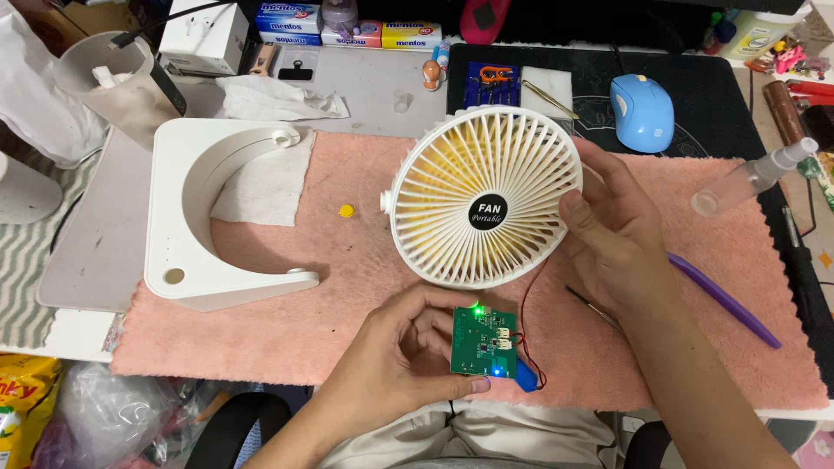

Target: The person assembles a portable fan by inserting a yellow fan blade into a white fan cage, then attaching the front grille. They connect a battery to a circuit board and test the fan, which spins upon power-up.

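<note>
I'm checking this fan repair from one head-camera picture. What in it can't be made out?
- Fan head, back side: faces away from the camera.
- Circuit board, underside: hidden against the left hand.
- Fan blades: blurred behind the grille.
- Blue part: mostly hidden by the board.

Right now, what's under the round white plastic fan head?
Under the round white fan head, held by the right hand, lies the pink fuzzy mat. A thin red wire emerges toward the green circuit board in the left hand. The head covers whatever lies directly beneath it.
</note>
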